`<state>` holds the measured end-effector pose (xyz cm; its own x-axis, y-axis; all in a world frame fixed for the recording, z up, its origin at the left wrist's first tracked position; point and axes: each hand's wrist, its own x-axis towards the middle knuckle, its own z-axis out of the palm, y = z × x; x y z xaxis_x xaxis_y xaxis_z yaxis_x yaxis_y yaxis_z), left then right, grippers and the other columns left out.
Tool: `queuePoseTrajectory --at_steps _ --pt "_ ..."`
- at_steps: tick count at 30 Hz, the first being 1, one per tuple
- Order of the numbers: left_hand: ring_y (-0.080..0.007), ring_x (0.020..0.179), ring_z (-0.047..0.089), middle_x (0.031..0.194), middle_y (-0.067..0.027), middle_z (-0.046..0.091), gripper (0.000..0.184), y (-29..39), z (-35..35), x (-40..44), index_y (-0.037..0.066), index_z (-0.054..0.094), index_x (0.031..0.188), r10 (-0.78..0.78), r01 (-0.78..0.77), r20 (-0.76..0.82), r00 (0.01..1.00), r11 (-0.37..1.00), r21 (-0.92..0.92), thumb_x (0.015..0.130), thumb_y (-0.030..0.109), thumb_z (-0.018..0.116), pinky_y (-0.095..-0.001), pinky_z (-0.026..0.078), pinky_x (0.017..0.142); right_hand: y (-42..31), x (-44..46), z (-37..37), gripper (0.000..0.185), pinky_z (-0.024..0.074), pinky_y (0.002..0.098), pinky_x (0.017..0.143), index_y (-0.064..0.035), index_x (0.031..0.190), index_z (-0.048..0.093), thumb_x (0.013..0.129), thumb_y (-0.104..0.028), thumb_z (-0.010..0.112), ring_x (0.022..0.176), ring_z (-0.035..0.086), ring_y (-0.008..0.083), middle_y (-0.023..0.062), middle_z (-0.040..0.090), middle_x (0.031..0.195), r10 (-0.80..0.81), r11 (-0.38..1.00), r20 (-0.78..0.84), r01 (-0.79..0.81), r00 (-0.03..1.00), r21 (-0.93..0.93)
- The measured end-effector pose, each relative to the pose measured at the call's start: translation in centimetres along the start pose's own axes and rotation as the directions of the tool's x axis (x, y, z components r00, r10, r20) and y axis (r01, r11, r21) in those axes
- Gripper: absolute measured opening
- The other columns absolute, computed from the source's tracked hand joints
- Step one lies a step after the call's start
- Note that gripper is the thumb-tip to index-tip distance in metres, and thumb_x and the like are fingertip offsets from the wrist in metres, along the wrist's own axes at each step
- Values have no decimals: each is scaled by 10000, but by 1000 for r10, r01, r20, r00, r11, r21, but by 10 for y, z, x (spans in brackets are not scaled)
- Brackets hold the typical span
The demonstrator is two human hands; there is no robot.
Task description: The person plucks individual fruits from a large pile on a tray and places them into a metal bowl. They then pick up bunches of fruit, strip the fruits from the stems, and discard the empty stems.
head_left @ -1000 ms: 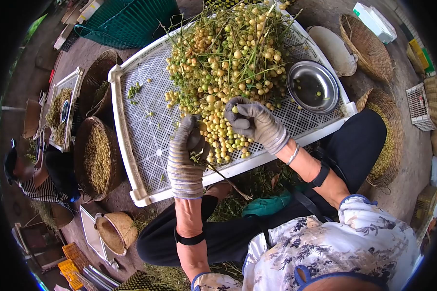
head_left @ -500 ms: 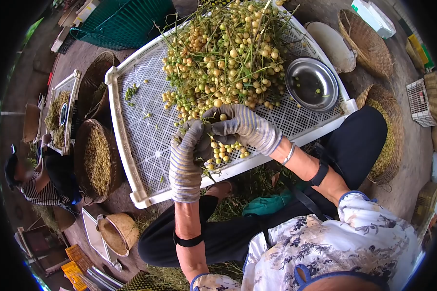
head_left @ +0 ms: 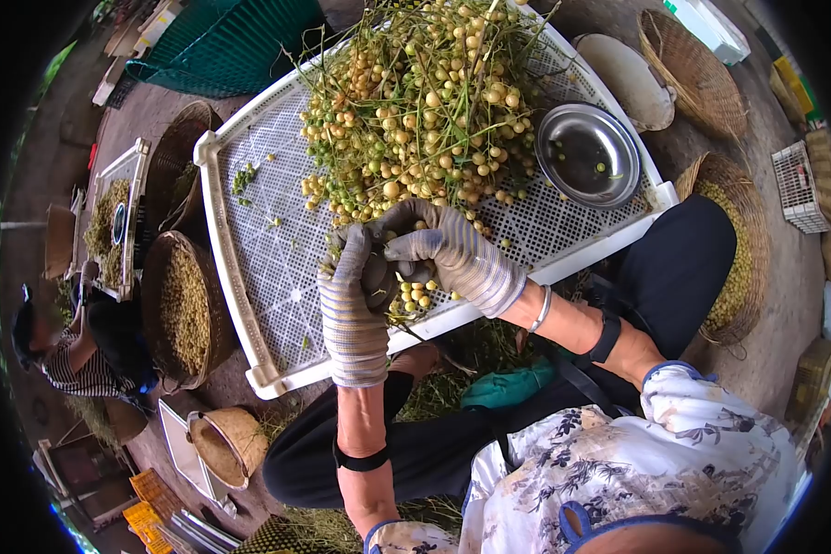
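Both gloved hands meet at the near edge of a white perforated tray (head_left: 295, 377). My left hand (head_left: 353, 309) is upright, with fingers curled round the stems of a small fruit bunch (head_left: 414, 297). My right hand (head_left: 466, 254) comes from the right, its thumb and fingers bent in a pinch against the same bunch; the exact contact is hidden by the gloves. Several round yellow fruits hang below the fingers, and a thin stem sticks out beneath. Behind the hands rises a big heap of yellow-green fruit on stems (head_left: 425, 120). A metal bowl (head_left: 586, 189) stands right of it, with a few green bits inside.
A fruit-filled wicker basket (head_left: 160, 323) stands left of the tray, another basket (head_left: 757, 249) by my right knee. A green basket (head_left: 222, 46) is at the back left. A person (head_left: 74, 355) sits at far left by another tray (head_left: 138, 198). Cut stems lie below.
My right hand has shifted slightly left and down, closer against my left hand. Fewer of the hanging fruits show beneath the fingers. The view has moved slightly.
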<state>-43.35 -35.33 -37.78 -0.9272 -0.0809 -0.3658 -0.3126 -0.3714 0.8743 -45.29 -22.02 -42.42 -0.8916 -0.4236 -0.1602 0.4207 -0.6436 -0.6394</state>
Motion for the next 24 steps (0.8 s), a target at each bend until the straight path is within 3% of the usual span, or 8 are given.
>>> queuePoseTrajectory --at_steps 6,9,12,16,19,22,23,24 --pt "-14 465 377 550 107 434 252 -5 -12 5 117 625 872 -26 37 92 995 992 -123 895 368 628 -187 278 439 8 3 -4 259 420 194 531 -42 1000 582 795 -100 730 615 527 65 -6 570 744 -60 961 120 24 991 275" --pt "-14 495 432 569 97 477 230 1 -8 0 99 630 945 30 -30 17 999 999 -12 909 327 617 -165 313 457 -8 -3 7 299 456 189 574 -39 1036 599 796 -136 749 667 557 62 -4 600 785 43 997 -19 -44 999 -58" --pt "0 447 349 569 72 458 199 1 -2 -2 59 625 923 104 -102 -76 992 994 34 908 258 629 -164 254 410 -3 2 9 351 477 184 601 -16 1049 607 795 -201 763 694 577 59 -2 619 818 -217 848 42 210 975 -487" --pt "-10 430 301 542 76 398 196 0 -5 0 56 622 925 80 -80 -1 997 997 13 907 252 629 -185 214 396 -7 -5 7 285 432 175 526 -21 993 605 829 -231 707 595 543 44 -3 601 747 -42 943 -23 32 999 -333" --pt "-27 412 267 522 93 324 255 3 -8 -1 62 616 996 15 -15 42 999 1000 -19 950 306 559 -212 207 398 -6 -6 3 241 462 193 546 -5 979 609 856 -203 671 611 574 58 -7 601 704 34 999 13 -35 999 42" --pt "-28 391 215 506 98 275 256 17 -27 7 42 615 1010 89 -65 204 975 991 -119 974 276 517 -213 172 383 -7 0 -14 268 451 189 531 3 987 613 874 -237 647 602 577 55 -3 611 707 -14 996 -39 11 999 -84" --pt "-29 385 209 506 97 274 264 25 -30 6 31 611 1026 60 -30 242 968 992 -126 976 272 516 -215 177 381 -13 2 -16 287 466 186 543 -5 1003 619 881 -264 646 603 587 47 2 616 699 -11 958 -30 2 999 -288" --pt "-29 383 210 496 96 267 259 32 -31 3 29 608 1033 45 -23 208 977 994 -104 974 264 517 -213 176 381 -21 7 -14 351 515 243 627 -19 1028 625 875 -331 668 719 640 99 32 656 785 30 792 -39 -48 999 -608"
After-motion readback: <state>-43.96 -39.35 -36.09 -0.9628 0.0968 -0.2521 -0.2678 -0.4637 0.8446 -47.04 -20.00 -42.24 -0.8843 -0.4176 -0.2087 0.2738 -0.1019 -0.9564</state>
